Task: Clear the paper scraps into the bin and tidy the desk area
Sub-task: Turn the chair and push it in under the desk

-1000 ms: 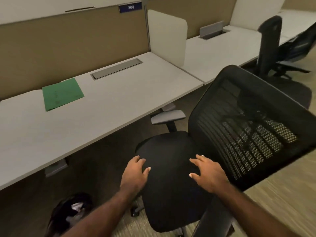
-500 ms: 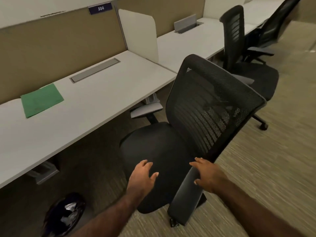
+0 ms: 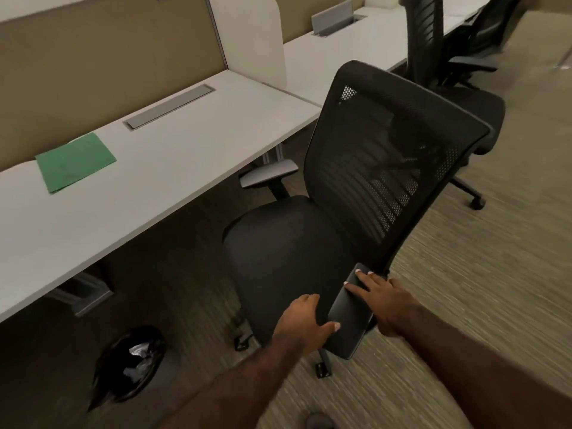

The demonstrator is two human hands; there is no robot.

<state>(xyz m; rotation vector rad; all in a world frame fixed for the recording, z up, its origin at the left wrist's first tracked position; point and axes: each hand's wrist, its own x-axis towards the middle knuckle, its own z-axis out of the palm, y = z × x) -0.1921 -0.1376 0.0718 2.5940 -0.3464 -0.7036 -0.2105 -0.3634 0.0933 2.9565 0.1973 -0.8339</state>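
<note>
Both hands slid off the seat onto the office chair [image 3: 365,193]'s near armrest [image 3: 348,317]: right hand [image 3: 382,300] and left hand [image 3: 301,325] rest flat, released grip, probably steering it toward the worktop [image 3: 173,168].

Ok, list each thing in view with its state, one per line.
Left hand: open, on the chair seat's edge.
Right hand: open, resting on the near armrest.
Chair: pulled out from the desk.
Green folder: closed, flat on desk.
Bin: black-lined, under desk.
</note>
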